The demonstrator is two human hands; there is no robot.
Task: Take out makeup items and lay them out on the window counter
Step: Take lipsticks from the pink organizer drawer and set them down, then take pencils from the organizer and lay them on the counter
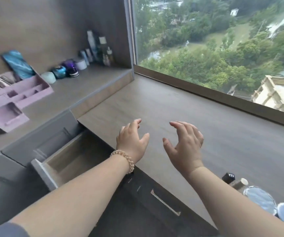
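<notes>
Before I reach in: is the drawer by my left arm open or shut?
Open. The drawer is pulled out, its pale wooden inside showing; the visible part holds nothing.

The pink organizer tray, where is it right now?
The pink organizer tray sits at the far left of the head view, on the raised side shelf, in front of a blue patterned box, left of a row of small jars.

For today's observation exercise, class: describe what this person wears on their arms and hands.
Both forearms are bare. A pale gold spiral coil band circles the wrist of the left hand. A dark grey-blue sleeve shows at that arm's elbow. The right hand and wrist wear nothing visible.
</notes>
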